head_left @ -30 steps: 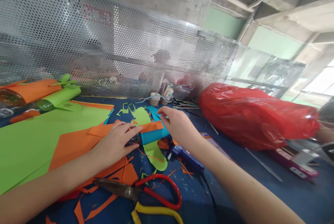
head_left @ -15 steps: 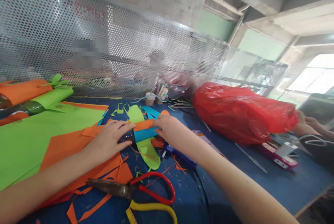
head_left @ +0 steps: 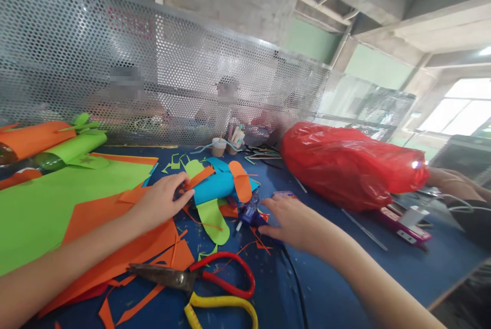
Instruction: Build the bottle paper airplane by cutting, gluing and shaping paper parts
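Observation:
My left hand [head_left: 169,195] has its thumb and fingers closed around the dark end of a bottle plane. The plane's body [head_left: 213,186] is wrapped in blue paper, with a loose orange strip on top, green paper wings [head_left: 215,222] and an orange tail piece [head_left: 241,181]. Beside the tail lies a blue hot glue gun [head_left: 250,212], its white tip pointing down left. My right hand [head_left: 293,219] hovers just right of the glue gun, thumb and fingers apart, holding nothing. Scissors [head_left: 180,279] with red and yellow handles rest nearer to me.
Green sheets [head_left: 103,185] and orange sheets [head_left: 126,226] cover the left. Paper-wrapped bottles [head_left: 42,140] lie behind them. A red plastic bag [head_left: 345,165] stands right, by a power strip [head_left: 402,229] and another person's arm. A perforated screen [head_left: 192,78] closes the back; a black cord [head_left: 294,272] runs forward.
My right hand has let go of the plane's orange strip and moved right and down to the glue gun. The strip's right end now sticks up. My left hand stays at the bottle end.

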A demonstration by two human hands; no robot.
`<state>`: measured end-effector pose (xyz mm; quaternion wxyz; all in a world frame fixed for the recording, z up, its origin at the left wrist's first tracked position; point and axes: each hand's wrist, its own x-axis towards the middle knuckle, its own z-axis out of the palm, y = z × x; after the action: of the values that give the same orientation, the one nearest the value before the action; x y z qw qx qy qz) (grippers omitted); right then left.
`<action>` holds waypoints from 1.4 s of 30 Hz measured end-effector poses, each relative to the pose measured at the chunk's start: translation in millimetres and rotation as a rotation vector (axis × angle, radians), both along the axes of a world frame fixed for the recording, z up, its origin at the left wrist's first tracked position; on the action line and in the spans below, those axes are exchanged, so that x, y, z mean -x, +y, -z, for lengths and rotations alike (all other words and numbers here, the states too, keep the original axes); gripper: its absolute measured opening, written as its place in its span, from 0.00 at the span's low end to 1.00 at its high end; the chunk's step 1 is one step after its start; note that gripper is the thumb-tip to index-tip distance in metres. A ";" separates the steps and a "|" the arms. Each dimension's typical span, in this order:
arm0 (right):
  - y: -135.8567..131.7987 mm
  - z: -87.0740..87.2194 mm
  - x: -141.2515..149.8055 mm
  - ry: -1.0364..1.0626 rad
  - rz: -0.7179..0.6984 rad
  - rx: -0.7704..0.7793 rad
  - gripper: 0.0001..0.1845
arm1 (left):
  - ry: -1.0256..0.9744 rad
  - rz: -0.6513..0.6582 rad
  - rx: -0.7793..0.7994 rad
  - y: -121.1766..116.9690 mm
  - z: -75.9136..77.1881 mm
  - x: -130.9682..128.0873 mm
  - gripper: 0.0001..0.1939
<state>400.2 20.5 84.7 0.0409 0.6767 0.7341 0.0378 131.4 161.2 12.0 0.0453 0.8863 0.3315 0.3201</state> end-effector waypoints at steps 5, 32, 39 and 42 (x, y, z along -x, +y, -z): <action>-14.1 37.1 -10.5 0.118 0.081 -0.018 0.17 | -0.029 -0.008 0.019 1.0 4.2 -3.9 0.11; -36.8 9.3 7.0 1.013 0.299 -0.284 0.30 | 0.082 0.218 -0.304 -29.4 19.0 25.4 0.13; -13.4 -6.7 49.6 0.891 0.023 -0.276 0.20 | 0.165 0.222 -0.365 -28.4 20.8 26.3 0.12; -2.9 -10.4 61.7 0.790 -0.062 -0.215 0.16 | 0.163 0.227 -0.396 -29.7 20.5 25.7 0.12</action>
<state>338.5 17.7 95.1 -0.3163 0.6172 0.7053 -0.1473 105.7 131.5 -8.5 -0.1204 0.9325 0.1630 0.2991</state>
